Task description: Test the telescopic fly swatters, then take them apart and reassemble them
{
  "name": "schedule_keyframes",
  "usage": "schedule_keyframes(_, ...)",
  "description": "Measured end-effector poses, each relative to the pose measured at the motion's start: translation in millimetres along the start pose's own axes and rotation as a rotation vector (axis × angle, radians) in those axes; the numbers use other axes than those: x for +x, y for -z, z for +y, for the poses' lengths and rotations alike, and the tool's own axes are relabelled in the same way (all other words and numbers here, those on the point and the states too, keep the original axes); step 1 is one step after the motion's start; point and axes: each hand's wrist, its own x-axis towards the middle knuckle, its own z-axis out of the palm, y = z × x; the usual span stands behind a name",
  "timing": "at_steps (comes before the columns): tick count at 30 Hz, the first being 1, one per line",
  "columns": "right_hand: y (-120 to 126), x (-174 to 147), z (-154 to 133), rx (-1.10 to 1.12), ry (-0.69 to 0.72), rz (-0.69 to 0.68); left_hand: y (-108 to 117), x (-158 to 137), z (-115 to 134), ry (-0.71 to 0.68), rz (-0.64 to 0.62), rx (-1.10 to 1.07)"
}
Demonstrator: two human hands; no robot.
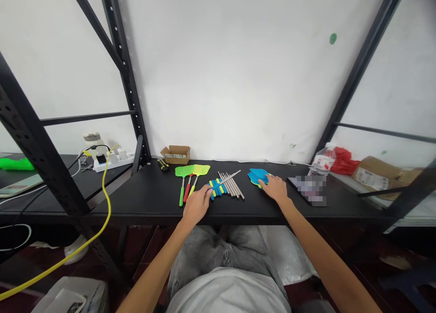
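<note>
My left hand (197, 203) is closed on the blue handle of a fly swatter stick (231, 176), whose thin metal rod slants up to the right. Under it lies a row of blue and yellow handles (218, 188), and beside them several bare metal rods (235, 189). With thumb and fingers at its edge, my right hand (275, 188) grips a blue fly swatter head (258, 174) on a small pile; a yellow-green edge shows underneath. Left of my left hand rest fly swatters (184, 171) with green, red and yellow handles.
At the back left of the black table (143, 197) stand an open cardboard box (176, 155) and a black-and-yellow tool (163, 165). A blurred flat object (308, 190) and a plastic bottle (322, 159) are on the right. A yellow cable (108, 199) hangs at left, near the metal uprights.
</note>
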Motion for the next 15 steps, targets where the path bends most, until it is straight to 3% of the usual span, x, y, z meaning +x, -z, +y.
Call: schedule_keyframes(15,19,-9,-17,-0.142,0.029,0.024,-1,1,1,0.002,-0.019,-0.005)
